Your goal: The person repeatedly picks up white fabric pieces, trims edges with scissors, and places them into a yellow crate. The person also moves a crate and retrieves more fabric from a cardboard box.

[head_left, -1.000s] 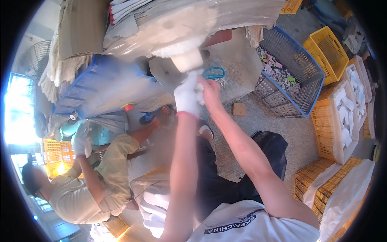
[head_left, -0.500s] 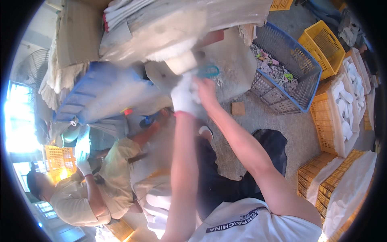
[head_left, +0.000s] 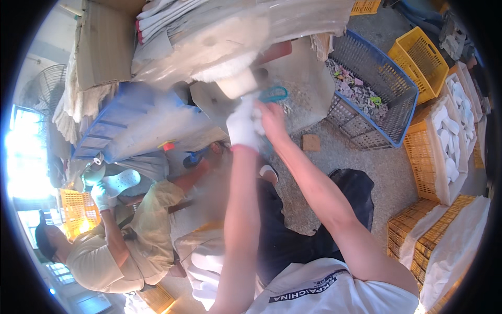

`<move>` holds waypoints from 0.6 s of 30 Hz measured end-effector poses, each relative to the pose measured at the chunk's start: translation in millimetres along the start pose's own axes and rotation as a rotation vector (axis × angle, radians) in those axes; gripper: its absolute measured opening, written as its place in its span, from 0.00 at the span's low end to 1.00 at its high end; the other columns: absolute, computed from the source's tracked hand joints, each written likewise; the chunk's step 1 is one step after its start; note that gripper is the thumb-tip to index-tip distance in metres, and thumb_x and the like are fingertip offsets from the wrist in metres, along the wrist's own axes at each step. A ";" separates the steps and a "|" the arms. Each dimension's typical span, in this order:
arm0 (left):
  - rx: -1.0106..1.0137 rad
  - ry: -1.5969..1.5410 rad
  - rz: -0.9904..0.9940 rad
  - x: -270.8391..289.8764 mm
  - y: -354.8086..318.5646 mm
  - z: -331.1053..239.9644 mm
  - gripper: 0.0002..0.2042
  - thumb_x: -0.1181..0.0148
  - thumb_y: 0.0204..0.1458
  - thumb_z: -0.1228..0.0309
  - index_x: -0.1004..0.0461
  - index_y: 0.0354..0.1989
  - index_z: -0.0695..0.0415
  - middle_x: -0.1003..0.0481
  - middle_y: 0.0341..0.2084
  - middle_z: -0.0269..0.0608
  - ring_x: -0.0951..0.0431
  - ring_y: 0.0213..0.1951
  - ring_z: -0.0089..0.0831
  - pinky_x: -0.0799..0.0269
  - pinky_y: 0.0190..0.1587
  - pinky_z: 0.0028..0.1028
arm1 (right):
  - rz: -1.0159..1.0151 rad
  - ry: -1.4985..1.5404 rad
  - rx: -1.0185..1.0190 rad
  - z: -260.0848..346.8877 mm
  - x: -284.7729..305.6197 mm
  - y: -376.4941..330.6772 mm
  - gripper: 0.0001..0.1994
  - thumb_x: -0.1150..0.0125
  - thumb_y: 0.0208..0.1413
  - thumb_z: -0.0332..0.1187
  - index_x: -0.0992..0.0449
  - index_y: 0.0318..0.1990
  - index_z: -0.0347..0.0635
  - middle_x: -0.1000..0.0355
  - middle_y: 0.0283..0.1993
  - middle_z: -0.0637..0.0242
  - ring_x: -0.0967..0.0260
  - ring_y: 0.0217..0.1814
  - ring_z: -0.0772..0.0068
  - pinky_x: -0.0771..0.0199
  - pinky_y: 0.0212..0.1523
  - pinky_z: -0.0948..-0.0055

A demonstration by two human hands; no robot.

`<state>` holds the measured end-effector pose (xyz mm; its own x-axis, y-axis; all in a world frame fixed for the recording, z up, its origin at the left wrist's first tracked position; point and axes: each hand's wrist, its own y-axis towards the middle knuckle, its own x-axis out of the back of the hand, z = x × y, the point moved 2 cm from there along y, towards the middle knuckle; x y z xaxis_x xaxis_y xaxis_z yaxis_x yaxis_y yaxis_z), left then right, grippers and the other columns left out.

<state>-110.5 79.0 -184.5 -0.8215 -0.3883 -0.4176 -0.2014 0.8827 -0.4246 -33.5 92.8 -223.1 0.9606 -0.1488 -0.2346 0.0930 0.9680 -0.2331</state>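
My left hand, in a white knit glove with a pink cuff, is closed in front of a cream-coloured block that juts from the bench. My bare right hand presses against it, fingers curled. What they hold between them is mostly hidden and blurred. A teal loop shows just beyond my right fingers; I cannot tell whether it is part of the held thing. A bit of teal also shows below my hands. Shavings lie on the grey sheet beyond.
A blue crate of coloured scraps stands right, beside a yellow crate. Further right, lined baskets hold white shoe parts. At left a co-worker holds a pale clog. Cardboard and plastic sheeting overhang the bench.
My hands have shifted slightly right and stay together by the block. The co-worker's pale clog has turned from upright to lying more level.
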 end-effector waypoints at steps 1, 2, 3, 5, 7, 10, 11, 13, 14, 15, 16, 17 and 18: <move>-0.030 -0.040 -0.044 0.4 1.0 -1.0 0.11 0.42 0.58 0.62 0.24 0.33 0.58 0.29 0.18 0.34 0.34 0.12 0.21 0.44 0.12 0.23 | 0.005 -0.042 -0.008 1.4 0.5 2.9 0.20 0.40 0.54 0.44 0.24 0.25 0.30 0.29 0.19 0.61 0.33 0.21 0.73 0.36 0.26 0.65; -0.014 -0.008 -0.027 -1.6 0.4 0.9 0.13 0.45 0.60 0.63 0.24 0.41 0.61 0.32 0.16 0.30 0.39 0.11 0.19 0.47 0.12 0.22 | 0.035 -0.052 0.022 3.4 1.7 2.3 0.22 0.42 0.55 0.46 0.25 0.25 0.29 0.28 0.21 0.56 0.32 0.21 0.69 0.35 0.26 0.64; -0.051 0.022 -0.032 -3.7 -0.1 0.7 0.17 0.49 0.62 0.63 0.25 0.49 0.64 0.35 0.14 0.26 0.43 0.10 0.16 0.49 0.12 0.20 | 0.002 -0.011 0.039 6.6 2.9 3.3 0.22 0.42 0.55 0.46 0.25 0.25 0.29 0.28 0.21 0.56 0.31 0.21 0.69 0.35 0.27 0.64; -0.051 0.011 -0.025 -5.4 -2.2 0.8 0.17 0.49 0.62 0.63 0.25 0.49 0.64 0.34 0.15 0.26 0.43 0.11 0.16 0.50 0.12 0.20 | -0.024 0.085 -0.055 8.2 5.5 1.2 0.22 0.43 0.55 0.46 0.25 0.25 0.29 0.28 0.21 0.55 0.31 0.22 0.68 0.34 0.28 0.65; 0.010 -0.036 -0.015 -4.9 -4.5 2.0 0.14 0.47 0.61 0.63 0.25 0.45 0.62 0.33 0.16 0.28 0.39 0.12 0.18 0.47 0.13 0.22 | 0.027 0.008 -0.026 9.7 5.1 -0.2 0.21 0.41 0.54 0.45 0.24 0.25 0.29 0.28 0.21 0.56 0.31 0.22 0.71 0.34 0.28 0.66; 0.029 -0.088 0.024 -5.4 -5.0 -0.2 0.11 0.42 0.57 0.62 0.23 0.35 0.58 0.29 0.19 0.32 0.33 0.15 0.22 0.41 0.14 0.24 | 0.014 0.058 -0.003 8.1 4.1 -1.5 0.20 0.39 0.53 0.43 0.24 0.24 0.30 0.28 0.20 0.59 0.32 0.23 0.73 0.35 0.27 0.66; 0.012 -0.071 -0.012 -5.5 -3.9 -1.2 0.11 0.42 0.57 0.62 0.23 0.35 0.58 0.29 0.18 0.32 0.33 0.14 0.22 0.42 0.13 0.24 | 0.020 0.113 0.034 7.1 5.1 -2.9 0.20 0.39 0.53 0.43 0.25 0.23 0.30 0.29 0.20 0.59 0.33 0.23 0.74 0.35 0.27 0.66; 0.004 -0.141 -0.072 -7.3 -2.7 -1.4 0.11 0.42 0.57 0.62 0.23 0.35 0.58 0.30 0.18 0.32 0.35 0.13 0.21 0.44 0.12 0.23 | 0.001 0.032 -0.020 3.5 6.1 -1.7 0.20 0.39 0.53 0.44 0.25 0.23 0.31 0.29 0.19 0.61 0.33 0.22 0.77 0.35 0.27 0.68; 0.013 -0.093 -0.074 -8.6 -5.4 0.4 0.13 0.45 0.59 0.62 0.23 0.41 0.61 0.33 0.16 0.29 0.40 0.11 0.19 0.48 0.12 0.22 | 0.019 0.050 -0.029 2.9 6.8 -1.8 0.20 0.39 0.53 0.44 0.25 0.23 0.31 0.30 0.19 0.61 0.34 0.22 0.77 0.35 0.26 0.68; 0.042 -0.042 -0.062 -13.5 -3.3 0.4 0.16 0.48 0.62 0.63 0.24 0.47 0.63 0.37 0.14 0.25 0.45 0.10 0.16 0.52 0.11 0.21 | 0.024 0.080 -0.013 5.0 7.0 1.8 0.20 0.39 0.53 0.44 0.25 0.22 0.32 0.30 0.19 0.62 0.34 0.22 0.78 0.35 0.26 0.69; 0.035 0.081 -0.039 -16.2 -4.9 1.0 0.16 0.48 0.61 0.63 0.24 0.48 0.64 0.37 0.14 0.26 0.45 0.10 0.16 0.51 0.11 0.21 | 0.007 0.150 -0.010 6.4 9.3 1.5 0.20 0.40 0.54 0.43 0.25 0.22 0.32 0.29 0.18 0.63 0.34 0.21 0.79 0.36 0.23 0.71; -0.008 0.035 -0.041 -18.8 -4.5 -0.1 0.17 0.48 0.61 0.63 0.25 0.49 0.64 0.37 0.14 0.26 0.44 0.10 0.16 0.50 0.12 0.20 | 0.028 0.112 0.000 9.4 9.0 4.7 0.19 0.39 0.54 0.42 0.25 0.22 0.32 0.29 0.19 0.64 0.34 0.21 0.79 0.36 0.23 0.71; -0.009 -0.010 -0.043 -20.6 -4.1 -0.4 0.17 0.47 0.61 0.63 0.26 0.50 0.64 0.36 0.14 0.26 0.44 0.10 0.16 0.50 0.12 0.20 | 0.041 0.072 -0.001 11.8 9.8 4.9 0.19 0.39 0.54 0.41 0.25 0.22 0.32 0.29 0.19 0.64 0.34 0.21 0.78 0.36 0.22 0.71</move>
<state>-92.9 83.5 -173.9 -0.8066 -0.4284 -0.4072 -0.2412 0.8675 -0.4349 -20.6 98.5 -215.4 0.9424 -0.1227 -0.3111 0.0532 0.9734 -0.2227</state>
